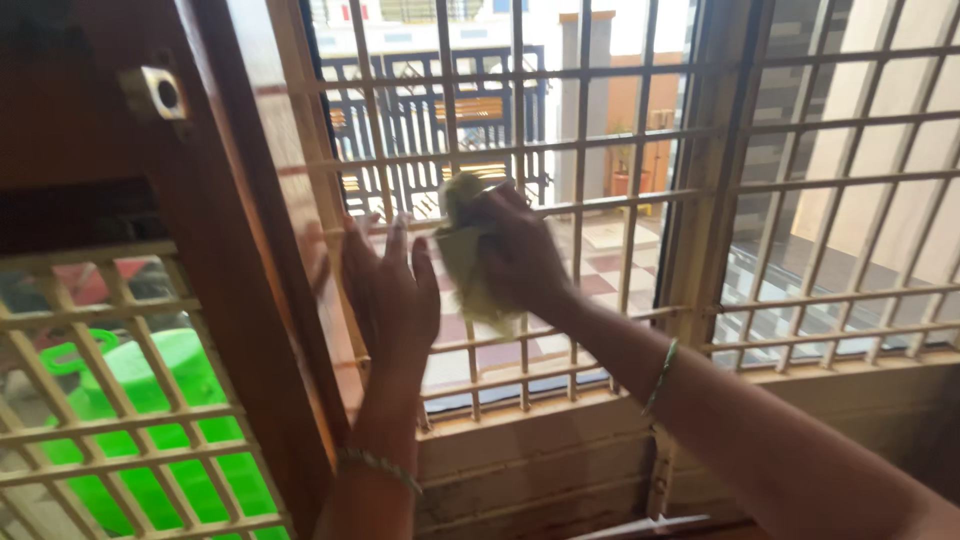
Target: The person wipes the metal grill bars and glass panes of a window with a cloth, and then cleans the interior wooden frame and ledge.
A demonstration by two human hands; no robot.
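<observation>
Your right hand [520, 255] is clenched around a crumpled pale yellow-green cloth [465, 250], pressing it against the cream metal window grille [600, 200], just below the horizontal bar that crosses the middle of the left panel. Your left hand [392, 290] is released, fingers spread and pointing up, its palm laid flat toward the grille near the brown wooden frame [240, 260] at the panel's left edge. It grips nothing.

As a judgement only: you look to be in the middle of wiping the bars. The cloth sits at mid-height in the left panel, so the bars toward the bottom sill [540, 400], the top edge and the whole right panel would all lie outside its present reach. The picture is too blurred to show which bars are already clean, so you cannot tell how much is done.

The cloth is bunched, not spread. Its long axis runs roughly vertical, the upper bulge rising above your knuckles and a loose tail hanging down toward the sill. Its working face points away from you, at the grille and the courtyard beyond.

A green plastic container [150, 400] shows through the lower grille at the left, well apart from both hands.
</observation>
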